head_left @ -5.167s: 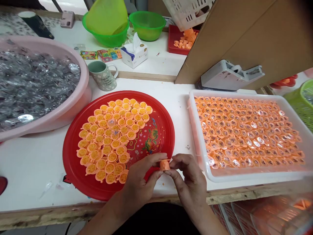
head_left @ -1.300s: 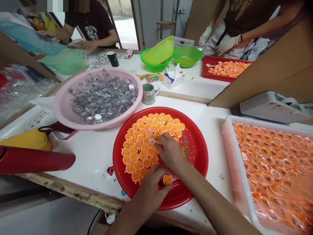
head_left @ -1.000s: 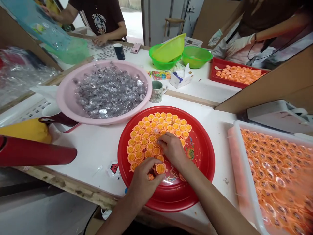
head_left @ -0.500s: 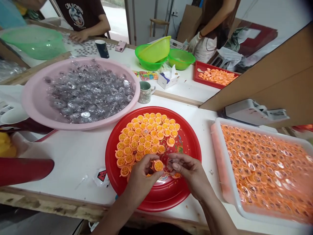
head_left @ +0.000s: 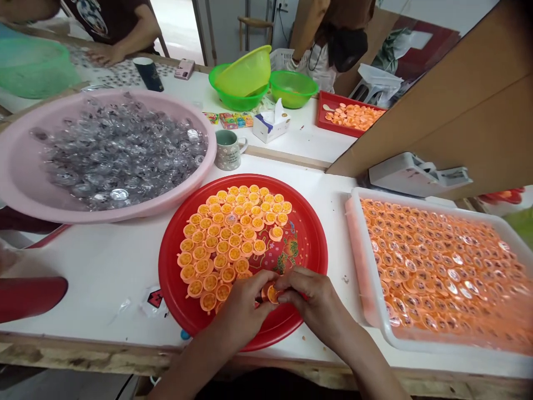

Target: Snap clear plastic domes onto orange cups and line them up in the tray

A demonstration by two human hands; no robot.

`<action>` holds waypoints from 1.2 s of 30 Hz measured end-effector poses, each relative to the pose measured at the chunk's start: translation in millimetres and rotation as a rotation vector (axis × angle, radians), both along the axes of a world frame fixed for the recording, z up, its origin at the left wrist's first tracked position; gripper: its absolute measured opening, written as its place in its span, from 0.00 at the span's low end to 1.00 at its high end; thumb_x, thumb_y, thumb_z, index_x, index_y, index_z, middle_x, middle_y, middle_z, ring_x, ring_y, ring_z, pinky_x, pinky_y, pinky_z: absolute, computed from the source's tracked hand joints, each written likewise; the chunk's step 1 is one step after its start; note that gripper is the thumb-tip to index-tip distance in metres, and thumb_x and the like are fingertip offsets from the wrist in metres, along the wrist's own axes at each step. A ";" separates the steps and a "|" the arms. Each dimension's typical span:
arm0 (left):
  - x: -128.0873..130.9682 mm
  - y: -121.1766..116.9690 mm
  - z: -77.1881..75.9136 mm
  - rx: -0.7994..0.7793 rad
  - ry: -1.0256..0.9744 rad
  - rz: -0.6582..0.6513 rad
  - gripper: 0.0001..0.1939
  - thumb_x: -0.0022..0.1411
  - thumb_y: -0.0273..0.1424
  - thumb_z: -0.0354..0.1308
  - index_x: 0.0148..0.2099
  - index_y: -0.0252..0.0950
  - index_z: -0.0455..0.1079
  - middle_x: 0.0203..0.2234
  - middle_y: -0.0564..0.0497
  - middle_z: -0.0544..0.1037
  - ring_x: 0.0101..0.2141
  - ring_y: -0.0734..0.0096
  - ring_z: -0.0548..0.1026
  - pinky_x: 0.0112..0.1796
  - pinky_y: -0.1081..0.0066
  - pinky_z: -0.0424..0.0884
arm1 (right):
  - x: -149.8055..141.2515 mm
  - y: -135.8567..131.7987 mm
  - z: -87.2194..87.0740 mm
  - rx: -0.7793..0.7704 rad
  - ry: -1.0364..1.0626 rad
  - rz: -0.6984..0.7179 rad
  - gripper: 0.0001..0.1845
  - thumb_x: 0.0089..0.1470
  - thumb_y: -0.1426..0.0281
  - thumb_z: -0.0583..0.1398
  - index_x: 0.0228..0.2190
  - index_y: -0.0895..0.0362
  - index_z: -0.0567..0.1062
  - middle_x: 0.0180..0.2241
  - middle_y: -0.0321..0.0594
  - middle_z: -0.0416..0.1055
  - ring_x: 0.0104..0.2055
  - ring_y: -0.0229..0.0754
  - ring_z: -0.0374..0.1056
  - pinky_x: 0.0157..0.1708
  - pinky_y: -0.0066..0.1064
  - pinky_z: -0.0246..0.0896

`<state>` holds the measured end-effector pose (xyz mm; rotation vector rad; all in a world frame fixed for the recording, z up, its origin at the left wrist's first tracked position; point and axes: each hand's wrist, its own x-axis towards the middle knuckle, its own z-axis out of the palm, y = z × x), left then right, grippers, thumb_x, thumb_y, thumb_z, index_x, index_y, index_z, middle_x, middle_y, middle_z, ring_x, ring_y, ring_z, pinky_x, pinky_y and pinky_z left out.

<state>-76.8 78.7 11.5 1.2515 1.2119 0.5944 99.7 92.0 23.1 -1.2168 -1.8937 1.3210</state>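
Over the front of a round red tray [head_left: 308,266], my left hand [head_left: 244,305] is closed around a small orange toy teacup [head_left: 271,293] with a yellow inside. My right hand [head_left: 318,297] meets it there, thumb and fingertips pinched at the cup's rim. A small clear plastic piece was in those right fingers a moment earlier; now the fingertips mostly hide it. Many similar orange teacups [head_left: 222,247] with yellow fillings stand packed together on the tray's left and back.
A pink basin [head_left: 16,183] of clear-wrapped pieces stands left. On the right is a white-rimmed bin [head_left: 381,316] of covered orange cups. Behind are a mug [head_left: 228,153], a tissue box [head_left: 270,126], green basins [head_left: 293,91] and a cardboard panel [head_left: 437,105]. Two people stand across the table.
My right hand has moved left with the clear plastic piece, up to the teacup in my left hand. The camera view has shifted, so the surroundings sit further left.
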 end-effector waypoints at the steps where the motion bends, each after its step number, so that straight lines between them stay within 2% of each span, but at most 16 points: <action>1: 3.7 -0.7 -1.5 0.020 0.015 0.001 0.14 0.54 0.22 0.56 0.43 0.39 0.73 0.35 0.51 0.79 0.38 0.66 0.77 0.39 0.70 0.74 | 0.0 -1.0 0.3 0.005 -0.017 -0.006 0.13 0.54 0.83 0.57 0.32 0.54 0.76 0.31 0.35 0.71 0.33 0.36 0.69 0.32 0.25 0.64; 4: 11.1 -3.4 -5.7 0.047 0.016 0.019 0.16 0.55 0.22 0.54 0.45 0.39 0.72 0.38 0.50 0.79 0.39 0.66 0.78 0.41 0.69 0.75 | 0.8 -7.6 -2.8 0.027 -0.054 -0.115 0.12 0.53 0.83 0.57 0.31 0.54 0.73 0.31 0.35 0.70 0.32 0.36 0.69 0.32 0.25 0.65; 8: 10.6 -7.6 -5.1 0.075 -0.008 0.033 0.20 0.57 0.21 0.52 0.50 0.40 0.70 0.44 0.49 0.79 0.44 0.67 0.78 0.46 0.69 0.75 | 0.2 -23.0 -9.6 -0.021 -0.041 -0.323 0.07 0.55 0.78 0.59 0.32 0.54 0.72 0.29 0.35 0.72 0.30 0.37 0.70 0.31 0.26 0.66; 12: 6.8 -11.0 4.5 0.151 -0.002 0.002 0.25 0.57 0.21 0.54 0.57 0.42 0.66 0.50 0.50 0.77 0.49 0.67 0.76 0.50 0.68 0.74 | -1.5 -35.9 -10.7 0.043 -0.006 -0.404 0.04 0.58 0.74 0.58 0.32 0.54 0.73 0.28 0.35 0.72 0.28 0.37 0.69 0.30 0.25 0.66; 15: 7.3 -10.3 10.6 0.235 -0.015 0.023 0.20 0.58 0.23 0.57 0.52 0.42 0.71 0.46 0.51 0.79 0.46 0.68 0.78 0.49 0.69 0.74 | -1.7 -41.2 -10.1 0.084 0.001 -0.450 0.04 0.57 0.73 0.60 0.31 0.54 0.74 0.27 0.34 0.73 0.27 0.36 0.69 0.29 0.25 0.65; 18: 10.0 -8.3 12.0 0.348 -0.003 0.061 0.13 0.57 0.24 0.60 0.45 0.41 0.75 0.40 0.52 0.82 0.42 0.69 0.79 0.49 0.70 0.75 | -2.1 -44.2 -9.3 -0.025 0.061 -0.523 0.03 0.54 0.72 0.62 0.29 0.54 0.75 0.24 0.33 0.73 0.24 0.35 0.68 0.26 0.24 0.65; 23: 13.2 -9.2 11.8 0.418 -0.026 0.082 0.14 0.58 0.23 0.61 0.45 0.42 0.75 0.41 0.52 0.82 0.43 0.70 0.79 0.49 0.72 0.74 | -3.5 -46.6 -5.9 -0.221 0.166 -0.633 0.03 0.51 0.71 0.64 0.26 0.55 0.76 0.22 0.32 0.74 0.21 0.34 0.68 0.24 0.23 0.65; 25: 13.8 -10.8 12.0 0.372 -0.045 0.096 0.14 0.58 0.23 0.61 0.45 0.42 0.76 0.41 0.53 0.82 0.43 0.71 0.79 0.49 0.73 0.73 | -4.2 -47.6 -6.1 -0.239 0.191 -0.638 0.04 0.51 0.71 0.64 0.26 0.55 0.76 0.21 0.31 0.74 0.21 0.34 0.68 0.23 0.23 0.65; 27: 14.4 -12.0 11.0 0.246 -0.108 0.143 0.16 0.58 0.23 0.60 0.48 0.44 0.74 0.42 0.54 0.81 0.43 0.71 0.79 0.48 0.74 0.74 | -4.8 -48.4 -8.1 -0.208 0.194 -0.630 0.04 0.52 0.72 0.64 0.26 0.54 0.76 0.21 0.31 0.74 0.21 0.34 0.68 0.23 0.23 0.65; 31: 17.0 -12.3 5.4 -0.038 -0.287 0.235 0.15 0.58 0.28 0.61 0.48 0.44 0.74 0.42 0.53 0.81 0.44 0.69 0.79 0.45 0.74 0.75 | -7.6 -47.0 -13.5 0.012 0.118 -0.595 0.04 0.54 0.74 0.63 0.28 0.54 0.75 0.24 0.32 0.73 0.25 0.34 0.68 0.26 0.23 0.65; 33: 18.7 -13.1 1.8 -0.099 -0.313 0.280 0.12 0.58 0.30 0.62 0.45 0.42 0.75 0.40 0.53 0.81 0.43 0.68 0.79 0.45 0.73 0.75 | -11.0 -44.9 -13.2 0.091 0.102 -0.599 0.04 0.55 0.75 0.61 0.33 0.54 0.74 0.28 0.34 0.73 0.29 0.35 0.69 0.29 0.24 0.66; 36: 20.0 -15.9 -5.5 -0.113 -0.255 0.424 0.13 0.56 0.33 0.63 0.45 0.41 0.74 0.40 0.53 0.80 0.42 0.67 0.78 0.44 0.73 0.76 | -19.3 -41.0 -10.1 0.098 0.121 -0.554 0.11 0.57 0.76 0.57 0.42 0.53 0.71 0.36 0.38 0.73 0.37 0.38 0.70 0.36 0.27 0.68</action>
